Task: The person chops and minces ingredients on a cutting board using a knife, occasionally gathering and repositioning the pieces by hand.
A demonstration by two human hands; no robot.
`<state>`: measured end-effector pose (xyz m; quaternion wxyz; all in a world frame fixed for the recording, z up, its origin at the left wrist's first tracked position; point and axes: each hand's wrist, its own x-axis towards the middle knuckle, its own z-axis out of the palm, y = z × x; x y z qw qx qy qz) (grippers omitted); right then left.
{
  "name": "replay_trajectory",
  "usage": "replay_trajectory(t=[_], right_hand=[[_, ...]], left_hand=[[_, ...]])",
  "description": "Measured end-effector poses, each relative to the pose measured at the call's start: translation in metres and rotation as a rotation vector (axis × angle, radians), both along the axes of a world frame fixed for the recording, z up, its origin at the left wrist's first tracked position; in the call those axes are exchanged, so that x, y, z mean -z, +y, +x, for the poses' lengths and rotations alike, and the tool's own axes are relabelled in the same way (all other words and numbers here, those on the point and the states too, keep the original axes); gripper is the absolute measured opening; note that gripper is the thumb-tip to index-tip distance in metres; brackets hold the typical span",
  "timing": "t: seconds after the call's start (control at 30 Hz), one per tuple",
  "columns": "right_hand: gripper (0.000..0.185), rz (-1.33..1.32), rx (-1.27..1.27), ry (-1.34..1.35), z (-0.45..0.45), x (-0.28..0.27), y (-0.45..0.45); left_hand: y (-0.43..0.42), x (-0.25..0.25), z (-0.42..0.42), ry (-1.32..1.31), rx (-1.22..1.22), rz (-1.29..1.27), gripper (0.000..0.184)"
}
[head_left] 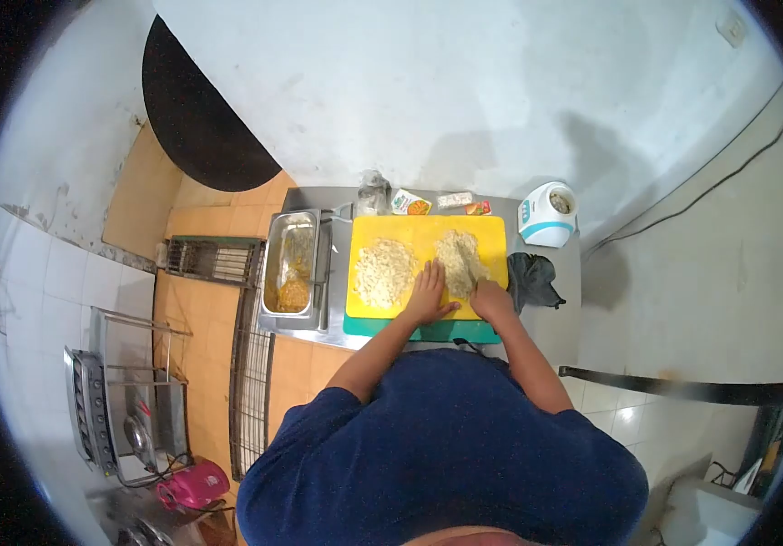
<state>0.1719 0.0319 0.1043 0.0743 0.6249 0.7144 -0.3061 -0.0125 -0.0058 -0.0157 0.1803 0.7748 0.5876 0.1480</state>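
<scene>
On the yellow cutting board [423, 227], resting the left hand [427, 293], fingers outstretched and unclenched, beside the right-hand heap of chopped food [455, 252]; clenching in the right hand [492, 301] what seems a knife [476, 267], angled into that heap; with another pale heap [385, 273] farther left.

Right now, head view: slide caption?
Left hand and right hand at a pale chopped-food pile on a yellow board.

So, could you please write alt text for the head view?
The right hand holds what looks like a knife at one of two piles of pale chopped food on a yellow board; the left hand lies alongside. A metal tray stands at left.
</scene>
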Motion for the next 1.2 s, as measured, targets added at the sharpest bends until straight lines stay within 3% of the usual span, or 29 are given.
replay_trajectory(t=[0.07,0.17,0.47,0.67,0.97,1.17,1.2], right_hand=[[0.035,0.022,0.001,-0.006,0.000,0.002,-0.001],[0.034,0.071,-0.002,-0.007,0.002,0.048,-0.009],[0.035,0.079,0.008,0.020,0.001,0.038,0.004],[0.035,0.070,-0.028,0.055,0.000,0.000,0.000],[0.038,0.084,-0.012,0.056,0.008,0.052,-0.006],[0.041,-0.039,-0.020,0.105,0.009,-0.016,0.007],[0.042,-0.013,-0.019,0.091,0.013,0.001,0.010]], left_hand=[[0.000,-0.001,0.000,-0.001,-0.002,-0.042,0.115],[0.000,-0.004,0.001,0.015,-0.011,-0.025,0.114],[0.004,-0.011,0.003,0.007,-0.019,-0.044,0.112],[0.000,-0.021,0.005,-0.018,-0.026,-0.020,0.112],[0.003,-0.006,0.001,0.025,-0.015,-0.095,0.114],[-0.001,-0.007,-0.003,-0.013,0.005,-0.046,0.113],[-0.001,-0.010,-0.003,-0.005,-0.001,-0.044,0.113]])
